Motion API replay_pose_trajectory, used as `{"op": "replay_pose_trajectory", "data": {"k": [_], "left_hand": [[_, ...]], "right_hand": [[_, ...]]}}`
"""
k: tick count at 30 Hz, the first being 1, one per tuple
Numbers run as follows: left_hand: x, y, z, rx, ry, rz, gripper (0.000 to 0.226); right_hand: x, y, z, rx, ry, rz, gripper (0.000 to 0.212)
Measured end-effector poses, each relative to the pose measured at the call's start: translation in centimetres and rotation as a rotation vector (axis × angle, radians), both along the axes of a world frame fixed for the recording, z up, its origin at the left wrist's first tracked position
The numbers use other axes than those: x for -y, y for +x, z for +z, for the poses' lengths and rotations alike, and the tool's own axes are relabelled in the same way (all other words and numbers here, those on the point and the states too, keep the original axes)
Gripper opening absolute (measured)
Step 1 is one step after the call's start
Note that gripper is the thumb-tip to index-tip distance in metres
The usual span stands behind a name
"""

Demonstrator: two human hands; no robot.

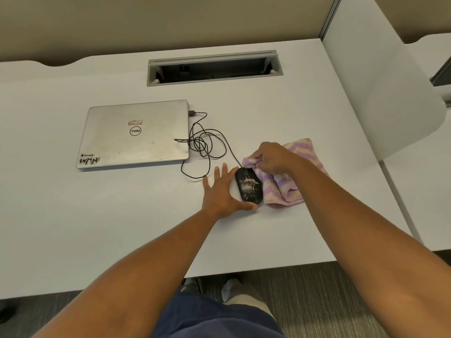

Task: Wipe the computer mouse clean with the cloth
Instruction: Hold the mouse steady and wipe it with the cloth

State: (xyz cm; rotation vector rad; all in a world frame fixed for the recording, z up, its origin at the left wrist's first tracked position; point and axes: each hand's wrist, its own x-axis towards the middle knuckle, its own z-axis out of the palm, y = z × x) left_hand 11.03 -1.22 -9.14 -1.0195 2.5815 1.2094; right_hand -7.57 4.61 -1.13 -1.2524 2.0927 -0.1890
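Note:
A black wired computer mouse [249, 187] lies on the white desk [122, 228], its top speckled with pale crumbs and smears. My left hand [222, 191] lies flat beside the mouse's left side, fingers straight and spread, thumb against its near end. A purple-and-cream striped cloth [283, 189] lies bunched just right of the mouse. My right hand [273, 158] pinches the cloth's far left corner, just beyond the mouse's front end.
A shut silver laptop [136, 135] with stickers lies to the left. The mouse's black cable [205, 145] loops between laptop and mouse and plugs into the laptop's side. An open cable tray [214, 68] is set in the desk's back. A white partition [380, 93] borders the right.

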Motion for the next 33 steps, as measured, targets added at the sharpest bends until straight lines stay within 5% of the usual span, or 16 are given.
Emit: {"op": "replay_pose_trajectory", "data": {"k": [4, 7, 13, 22, 27, 33], "left_hand": [[0.0, 0.0, 0.0, 0.003, -0.004, -0.004, 0.127], [0.0, 0.0, -0.1, 0.007, -0.01, -0.004, 0.128], [0.1, -0.1, -0.3, 0.008, -0.013, -0.012, 0.13], [0.1, -0.1, -0.5, 0.013, -0.009, -0.012, 0.13], [0.1, -0.2, -0.5, 0.013, -0.008, -0.014, 0.131], [0.1, -0.1, -0.6, 0.006, -0.011, -0.009, 0.129]], "right_hand": [[-0.9, 0.1, -0.9, -0.002, 0.071, 0.098, 0.02], [-0.8, -0.9, -0.4, 0.027, 0.091, 0.091, 0.033], [-0.5, -0.3, -1.1, 0.04, -0.09, -0.087, 0.023], [-0.4, -0.1, -0.3, 0.054, 0.066, 0.119, 0.026], [-0.2, 0.0, -0.3, 0.06, -0.112, -0.065, 0.032], [-0.3, 0.5, -0.6, 0.056, 0.069, 0.086, 0.024]]}}
